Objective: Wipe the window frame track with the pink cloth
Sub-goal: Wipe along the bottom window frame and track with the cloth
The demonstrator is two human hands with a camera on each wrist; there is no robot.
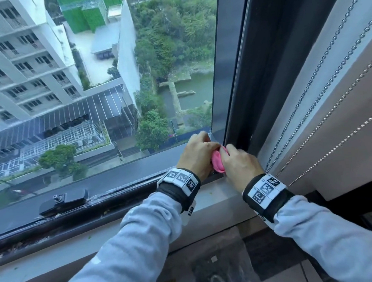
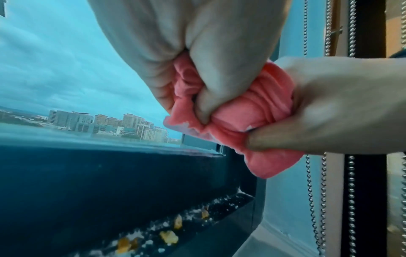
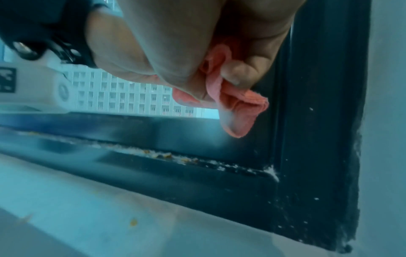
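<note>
Both hands hold the bunched pink cloth (image 1: 218, 161) just above the right end of the dark window frame track (image 1: 122, 190), near the bottom right corner of the pane. My left hand (image 1: 198, 153) curls its fingers into the cloth (image 2: 237, 120) from the left. My right hand (image 1: 238, 165) pinches the cloth (image 3: 237, 111) from the right. The track (image 2: 197, 220) below carries white dust and yellow crumbs; the right wrist view shows the same grime along the track (image 3: 175, 156) up to the corner.
A black window latch (image 1: 65, 200) sits on the lower frame at left. The dark vertical frame post (image 1: 264, 68) rises just right of the hands. Bead chains (image 1: 323, 90) of a roller blind hang close on the right. A grey sill (image 1: 218, 196) lies below the track.
</note>
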